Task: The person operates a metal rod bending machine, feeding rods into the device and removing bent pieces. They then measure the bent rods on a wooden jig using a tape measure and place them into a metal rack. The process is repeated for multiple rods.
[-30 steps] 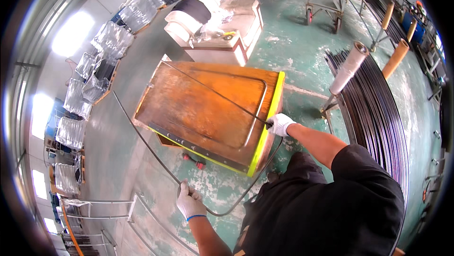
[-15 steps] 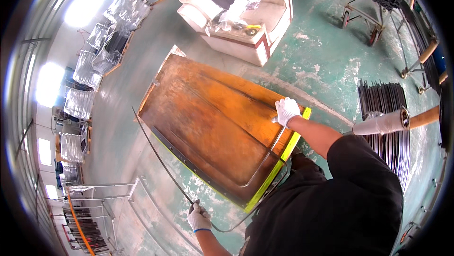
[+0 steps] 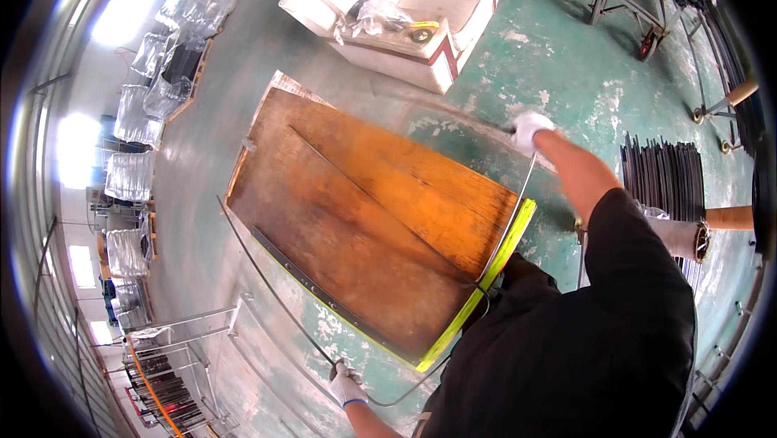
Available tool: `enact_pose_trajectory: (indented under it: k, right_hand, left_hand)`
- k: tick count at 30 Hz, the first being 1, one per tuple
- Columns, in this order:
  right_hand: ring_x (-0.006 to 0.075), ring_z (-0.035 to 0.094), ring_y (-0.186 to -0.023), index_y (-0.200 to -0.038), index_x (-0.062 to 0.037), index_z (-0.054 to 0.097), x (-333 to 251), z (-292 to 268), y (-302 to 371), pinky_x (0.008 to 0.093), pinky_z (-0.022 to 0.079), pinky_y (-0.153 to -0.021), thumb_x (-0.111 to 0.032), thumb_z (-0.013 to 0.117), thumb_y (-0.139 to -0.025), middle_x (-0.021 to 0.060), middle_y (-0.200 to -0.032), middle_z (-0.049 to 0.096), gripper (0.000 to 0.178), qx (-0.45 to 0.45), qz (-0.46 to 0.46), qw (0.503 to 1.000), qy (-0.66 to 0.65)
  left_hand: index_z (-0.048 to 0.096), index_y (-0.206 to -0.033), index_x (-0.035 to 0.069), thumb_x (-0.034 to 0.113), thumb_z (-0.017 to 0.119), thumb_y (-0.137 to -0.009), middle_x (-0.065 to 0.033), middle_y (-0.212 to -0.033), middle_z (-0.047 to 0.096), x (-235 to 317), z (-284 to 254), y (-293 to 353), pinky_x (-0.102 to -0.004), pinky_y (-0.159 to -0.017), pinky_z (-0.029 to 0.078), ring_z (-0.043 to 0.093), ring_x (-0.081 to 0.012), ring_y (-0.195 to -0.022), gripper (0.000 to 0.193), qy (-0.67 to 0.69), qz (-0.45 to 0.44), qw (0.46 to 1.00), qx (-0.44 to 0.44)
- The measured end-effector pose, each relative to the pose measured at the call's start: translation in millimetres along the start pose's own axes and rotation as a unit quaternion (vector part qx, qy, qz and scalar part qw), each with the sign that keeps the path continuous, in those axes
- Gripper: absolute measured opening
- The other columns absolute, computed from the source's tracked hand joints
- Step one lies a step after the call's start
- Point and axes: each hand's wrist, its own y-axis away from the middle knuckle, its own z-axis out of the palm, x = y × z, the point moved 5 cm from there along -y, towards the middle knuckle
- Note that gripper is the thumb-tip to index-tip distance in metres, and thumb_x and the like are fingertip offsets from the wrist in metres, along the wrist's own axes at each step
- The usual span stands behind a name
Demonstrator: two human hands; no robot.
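Observation:
My left hand (image 3: 346,385), in a white knit glove, is closed around a thin dark flexible strip (image 3: 279,296) beside the table's near-left edge. One end of that strip rises past the table's left side; the other bends down in a loop toward my body. Beyond the table's right corner, my right hand (image 3: 532,131), also gloved, is blurred and closed on a thin strip (image 3: 508,224) that runs down to the yellow-green table edge. A long dark strip (image 3: 376,195) crosses the worn wooden tabletop (image 3: 324,252). Whether these strips are one piece I cannot tell.
A cream sofa (image 3: 388,54) with plastic wrap and a tape roll stands past the table. Bundles of dark strips (image 3: 664,179) lie at right, near a wheeled rack (image 3: 639,13). A metal frame (image 3: 186,333) stands at left; wrapped stacks (image 3: 129,175) line the wall.
My right hand has moved from the tabletop's right corner outward and away, drawing its strip toward the table's right edge. My left hand keeps its hold, and the view has shifted slightly.

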Motion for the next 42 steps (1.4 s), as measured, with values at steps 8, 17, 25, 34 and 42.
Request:
enact_pose_trajectory:
  k: [8, 17, 25, 34, 42]
  right_hand:
    - [0.0271, 0.078, -0.093, -0.116, -0.0043, 0.082, 104.6, -271.1, 27.4, 0.0416, 0.062, -0.088, -0.028, 0.078, -0.087, 0.0166, -0.107, 0.083, 0.038, 0.140, -0.012, 0.989, -0.048]
    - [0.0312, 0.079, -0.100, -0.120, -0.0002, 0.081, 0.8, -294.0, 73.9, 0.0436, 0.061, -0.093, -0.030, 0.076, -0.092, 0.0184, -0.110, 0.083, 0.041, 0.103, -0.074, 0.990, -0.068]
    - [0.0400, 0.077, -0.106, -0.118, -0.0132, 0.084, -5.8, -65.5, -18.5, 0.0478, 0.061, -0.095, -0.037, 0.074, -0.090, 0.0198, -0.111, 0.081, 0.039, 0.024, 0.000, 0.995, -0.101]
    - [0.0408, 0.077, -0.112, -0.114, -0.0078, 0.084, 14.3, 130.0, -57.3, 0.0480, 0.061, -0.099, -0.038, 0.073, -0.091, 0.0217, -0.115, 0.080, 0.039, -0.078, 0.078, 0.992, -0.059]
    - [0.0418, 0.076, -0.108, -0.115, -0.0126, 0.083, 3.4, 200.6, -39.2, 0.0498, 0.061, -0.094, -0.035, 0.074, -0.087, 0.0187, -0.113, 0.081, 0.037, -0.120, 0.059, 0.981, -0.143]
  left_hand:
    - [0.071, -0.116, 0.005, 0.016, 0.061, -0.110, -0.0036, -0.066, 0.055, -55.0, -5.2, -43.2, -0.0312, -0.040, 0.036, 0.047, -0.0131, -0.046, 0.016, -0.069, -0.031, 0.996, 0.048]
    - [0.070, -0.115, 0.005, 0.019, 0.061, -0.110, -0.0047, -0.067, 0.059, -87.1, 66.9, -72.4, -0.0316, -0.041, 0.037, 0.051, -0.0151, -0.046, 0.017, -0.023, -0.061, 0.998, -0.013]
    - [0.067, -0.116, 0.010, 0.026, 0.058, -0.114, -0.0046, -0.073, 0.060, -83.8, 133.5, -47.1, -0.0290, -0.041, 0.038, 0.052, -0.0141, -0.049, 0.018, -0.018, -0.097, 0.995, -0.031]
    - [0.068, -0.128, 0.010, 0.031, 0.059, -0.114, -0.0050, -0.080, 0.064, -93.4, 128.7, -41.1, -0.0297, -0.047, 0.040, 0.056, -0.0162, -0.056, 0.027, -0.040, -0.085, 0.996, -0.010]
    - [0.065, -0.121, 0.011, 0.030, 0.061, -0.111, -0.0061, -0.085, 0.061, -112.9, 136.1, -60.6, -0.0326, -0.051, 0.039, 0.056, -0.0187, -0.064, 0.022, -0.054, -0.117, 0.991, 0.035]
